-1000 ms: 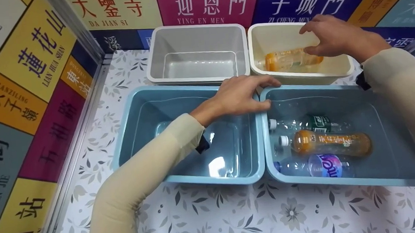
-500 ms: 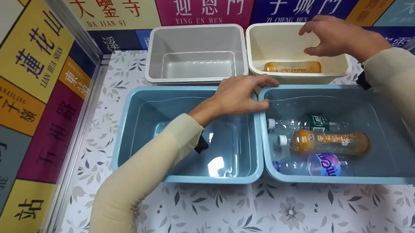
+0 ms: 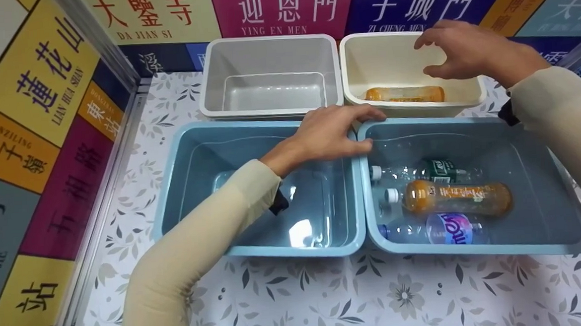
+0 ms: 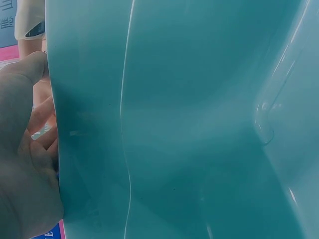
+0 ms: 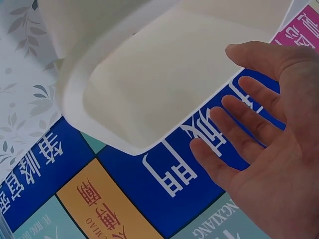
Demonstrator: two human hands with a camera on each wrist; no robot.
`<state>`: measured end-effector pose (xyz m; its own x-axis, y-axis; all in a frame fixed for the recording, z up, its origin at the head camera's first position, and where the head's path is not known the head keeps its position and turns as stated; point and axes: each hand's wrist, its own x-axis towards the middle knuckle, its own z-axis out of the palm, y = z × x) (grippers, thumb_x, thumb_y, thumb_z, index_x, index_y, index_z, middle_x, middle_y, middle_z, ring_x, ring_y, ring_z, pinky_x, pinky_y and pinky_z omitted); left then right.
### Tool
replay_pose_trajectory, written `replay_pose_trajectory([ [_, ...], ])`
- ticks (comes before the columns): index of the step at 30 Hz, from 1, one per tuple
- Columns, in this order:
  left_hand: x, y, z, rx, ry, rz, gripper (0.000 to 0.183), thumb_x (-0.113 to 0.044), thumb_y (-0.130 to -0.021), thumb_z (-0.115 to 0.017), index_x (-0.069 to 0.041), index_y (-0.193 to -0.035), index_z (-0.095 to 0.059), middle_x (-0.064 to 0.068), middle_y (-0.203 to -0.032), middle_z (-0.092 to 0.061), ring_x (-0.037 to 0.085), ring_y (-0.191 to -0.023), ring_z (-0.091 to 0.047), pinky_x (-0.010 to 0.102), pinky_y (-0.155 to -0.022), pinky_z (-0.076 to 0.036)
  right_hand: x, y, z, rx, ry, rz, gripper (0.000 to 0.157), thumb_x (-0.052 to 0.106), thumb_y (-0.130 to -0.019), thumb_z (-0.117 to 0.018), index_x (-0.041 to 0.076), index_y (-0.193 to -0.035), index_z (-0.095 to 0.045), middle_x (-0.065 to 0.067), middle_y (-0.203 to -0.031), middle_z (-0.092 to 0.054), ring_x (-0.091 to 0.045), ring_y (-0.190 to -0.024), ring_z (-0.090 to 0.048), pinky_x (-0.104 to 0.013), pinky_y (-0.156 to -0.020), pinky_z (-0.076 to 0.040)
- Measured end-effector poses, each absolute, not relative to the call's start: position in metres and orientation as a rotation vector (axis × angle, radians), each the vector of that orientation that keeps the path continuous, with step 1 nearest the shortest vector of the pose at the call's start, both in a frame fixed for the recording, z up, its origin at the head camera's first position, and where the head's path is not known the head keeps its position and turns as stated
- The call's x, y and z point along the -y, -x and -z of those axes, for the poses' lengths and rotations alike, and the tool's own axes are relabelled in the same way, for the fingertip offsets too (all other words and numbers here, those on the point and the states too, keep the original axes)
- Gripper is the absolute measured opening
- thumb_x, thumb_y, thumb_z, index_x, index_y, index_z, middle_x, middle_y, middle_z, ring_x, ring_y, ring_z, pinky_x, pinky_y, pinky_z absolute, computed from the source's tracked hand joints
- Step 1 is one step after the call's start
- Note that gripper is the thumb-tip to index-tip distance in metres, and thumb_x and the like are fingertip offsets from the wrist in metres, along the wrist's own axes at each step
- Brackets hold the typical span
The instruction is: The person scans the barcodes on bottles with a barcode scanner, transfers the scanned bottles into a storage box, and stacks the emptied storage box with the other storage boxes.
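Note:
An orange-labelled plastic bottle [image 3: 405, 95] lies on its side at the bottom of the cream bin [image 3: 350, 73]. Over that bin hovers my right hand [image 3: 471, 54], fingers apart and holding nothing; the right wrist view shows the same spread hand [image 5: 264, 119] beside the bin's edge. My left hand [image 3: 326, 134] is at the adjoining rims of the two blue bins, fingers loosely bent; how firmly it touches them I cannot tell. In the right blue bin [image 3: 546, 209] lie a green-labelled clear bottle [image 3: 442, 171], an orange bottle [image 3: 459, 197] and a purple-labelled bottle [image 3: 448, 228].
The left blue bin [image 3: 260, 251] stands in front of a grey bin [image 3: 270, 55]. Flower-patterned sheeting [image 3: 327, 300] covers the table. Printed panels with large characters [image 3: 282, 9] rise behind the bins, and more panels [image 3: 43, 96] stand along the left.
The orange-labelled bottle in the cream bin has dropped lower, from a slight tilt to lying level. Both hands keep nearly the same pose, and the head view has shifted slightly.

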<state>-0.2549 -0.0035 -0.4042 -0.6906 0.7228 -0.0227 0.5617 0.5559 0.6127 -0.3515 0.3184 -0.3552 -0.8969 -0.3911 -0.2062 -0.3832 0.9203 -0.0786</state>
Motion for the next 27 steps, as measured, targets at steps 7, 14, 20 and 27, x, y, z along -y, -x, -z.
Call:
replay_pose_trajectory([
  [7,0.005,0.255,0.403,-2.534,-1.09,-0.847,0.055,-0.041,-0.099,-0.07,-0.034,-0.153,-0.06,-0.011,-0.148,-0.068,0.008,-0.105,-0.062,0.026,-0.078,-0.049,-0.317,0.343,0.348,-2.859,0.593,0.045,0.06,0.02,-0.1,-0.071,0.001,-0.154,-0.054,-0.034,-0.157,-0.047,-0.055,-0.135,-0.047,-0.076,-0.11,-0.045],
  [14,0.007,0.254,0.403,-2.543,-1.074,-0.842,0.056,-0.041,-0.099,-0.07,-0.034,-0.153,-0.06,-0.011,-0.149,-0.067,0.01,-0.105,-0.062,0.027,-0.075,-0.048,-0.315,0.333,0.344,-2.851,0.612,0.052,0.061,0.02,-0.099,-0.074,0.003,-0.154,-0.054,-0.033,-0.156,-0.049,-0.054,-0.133,-0.05,-0.076,-0.109,-0.046],
  [20,0.006,0.254,0.403,-2.543,-1.061,-0.839,0.056,-0.041,-0.099,-0.07,-0.034,-0.153,-0.06,-0.011,-0.151,-0.066,0.01,-0.112,-0.062,0.027,-0.078,-0.049,-0.312,0.324,0.341,-2.853,0.631,0.054,0.061,0.021,-0.098,-0.076,0.005,-0.154,-0.055,-0.032,-0.153,-0.051,-0.052,-0.132,-0.052,-0.075,-0.108,-0.047],
  [27,0.002,0.253,0.402,-2.535,-1.073,-0.843,0.056,-0.04,-0.099,-0.071,-0.033,-0.153,-0.06,-0.011,-0.151,-0.066,0.01,-0.116,-0.063,0.028,-0.084,-0.05,-0.313,0.311,0.339,-2.878,0.646,0.081,0.06,0.021,-0.098,-0.075,0.007,-0.153,-0.057,-0.029,-0.155,-0.052,-0.052,-0.132,-0.053,-0.075,-0.107,-0.048],
])
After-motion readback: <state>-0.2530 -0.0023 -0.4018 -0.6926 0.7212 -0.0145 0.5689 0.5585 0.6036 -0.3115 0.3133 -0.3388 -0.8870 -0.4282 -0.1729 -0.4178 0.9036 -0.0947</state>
